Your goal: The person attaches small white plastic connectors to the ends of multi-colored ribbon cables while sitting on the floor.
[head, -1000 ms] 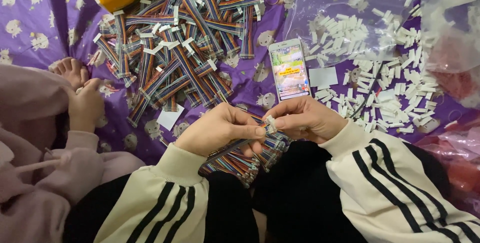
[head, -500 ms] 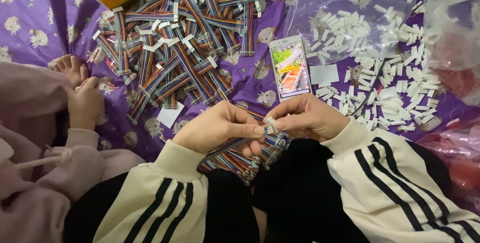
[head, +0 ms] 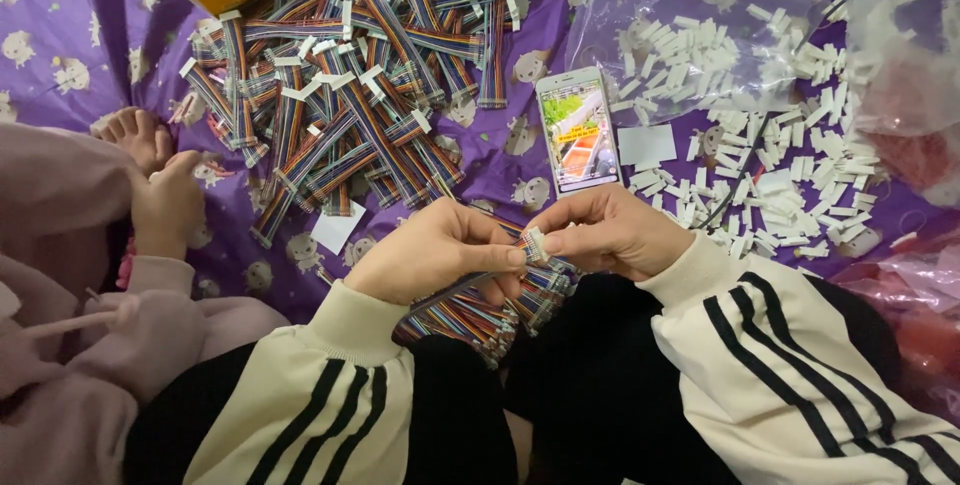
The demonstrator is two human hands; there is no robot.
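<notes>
My left hand (head: 435,250) and my right hand (head: 610,233) meet at the middle of the view, above my lap. Together they pinch a small white connector (head: 532,244) on the end of a multicoloured ribbon cable (head: 455,295). The cable runs down and left under my left hand. A bundle of similar rainbow cables (head: 500,310) lies on my lap below both hands. Both sleeves are cream with black stripes.
A big pile of rainbow ribbon cables (head: 350,85) lies on the purple patterned cloth (head: 60,65). A lit phone (head: 578,130) lies ahead. Loose white connectors (head: 790,175) spread at right beside clear plastic bags (head: 690,15). Another person in pink (head: 80,335) sits at left.
My hands stay together on the connector with only slight finger movement. The view has shifted a little.
</notes>
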